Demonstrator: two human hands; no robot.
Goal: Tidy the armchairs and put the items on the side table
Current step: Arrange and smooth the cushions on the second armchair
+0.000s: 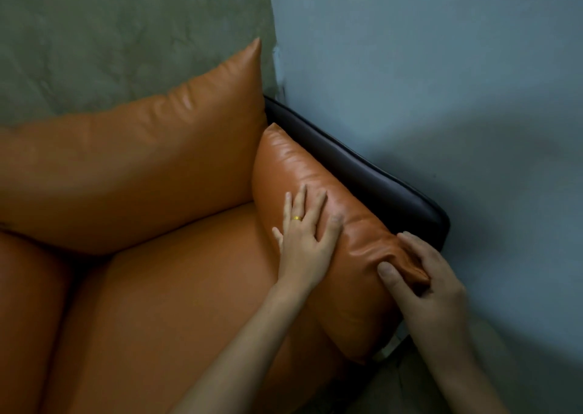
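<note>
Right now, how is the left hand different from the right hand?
The left hand lies flat with fingers spread; the right hand curls and pinches a fold. The left hand wears a gold ring; no ring shows on the right hand. The left hand sits farther back on the arm cushion, the right hand near its front end. Both touch the same orange cushion.

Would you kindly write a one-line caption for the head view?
Left hand flat on the orange armrest cushion, right hand pinching its near corner.
</note>
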